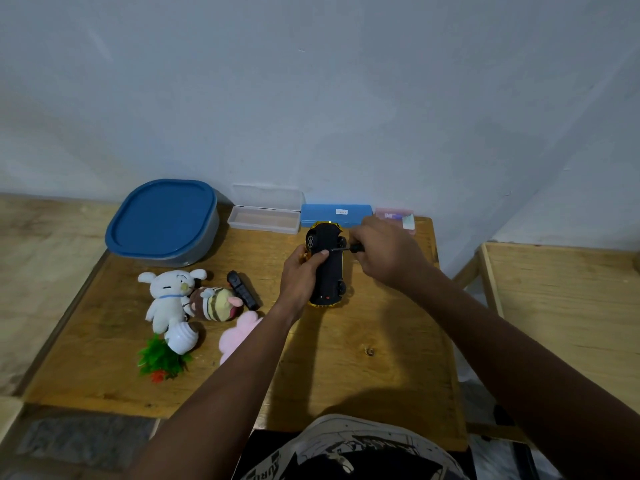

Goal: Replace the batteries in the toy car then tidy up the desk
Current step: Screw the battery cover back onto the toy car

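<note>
Black plastic faces up: the toy car (328, 271) lies inverted on the worktop (346, 362), chassis uppermost and yellow body against the wood, just in front of the blue case (336, 213) at the far edge.

The left hand (300, 271) grips the car along its left flank, with the thumb pressed across the chassis. The right hand (384, 251) is closed round the handle of the screwdriver (356, 248), whose shaft reaches leftward to the chassis near the far wheels. Whether the tip sits in a screw head is too small to tell.

The step in hand appears to be loosening the battery cover screw. Procedure:

1. Seat the tip fully in the screw recess before applying torque.
2. The shaft appears to lie at a shallow angle to the chassis. Raise the handle until the shaft stands square to the cover; a slanted tip is likely to slip out and strip the head.
3. Press down firmly and turn slowly.
4. Clamp the car with the left hand so that it cannot rotate on its curved roof.
5. Lift the freed screw out and place it in the open clear case (265, 220), since a small screw could roll off the wood.
</note>
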`<act>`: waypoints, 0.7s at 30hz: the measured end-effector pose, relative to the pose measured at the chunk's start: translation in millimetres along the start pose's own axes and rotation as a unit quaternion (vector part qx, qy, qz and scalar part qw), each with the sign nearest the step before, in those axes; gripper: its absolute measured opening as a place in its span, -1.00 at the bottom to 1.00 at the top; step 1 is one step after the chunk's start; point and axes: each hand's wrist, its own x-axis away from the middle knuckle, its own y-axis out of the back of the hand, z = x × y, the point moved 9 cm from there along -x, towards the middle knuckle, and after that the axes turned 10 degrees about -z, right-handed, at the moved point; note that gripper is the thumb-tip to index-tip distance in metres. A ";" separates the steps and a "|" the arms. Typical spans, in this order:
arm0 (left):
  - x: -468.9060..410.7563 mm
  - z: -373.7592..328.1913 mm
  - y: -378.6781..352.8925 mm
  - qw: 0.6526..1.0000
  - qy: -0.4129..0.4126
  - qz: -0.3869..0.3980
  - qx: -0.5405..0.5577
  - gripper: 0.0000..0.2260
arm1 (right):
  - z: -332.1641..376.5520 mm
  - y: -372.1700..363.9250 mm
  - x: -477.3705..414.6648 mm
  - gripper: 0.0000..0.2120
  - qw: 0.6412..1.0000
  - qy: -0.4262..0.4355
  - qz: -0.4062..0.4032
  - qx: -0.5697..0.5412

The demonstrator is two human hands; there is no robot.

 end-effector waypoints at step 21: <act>4.9 -1.0 5.4 1.000 -0.020 0.000 -0.017 -0.75 | 5.9 -4.4 -0.6 -0.80 0.994 -0.036 0.072 -0.079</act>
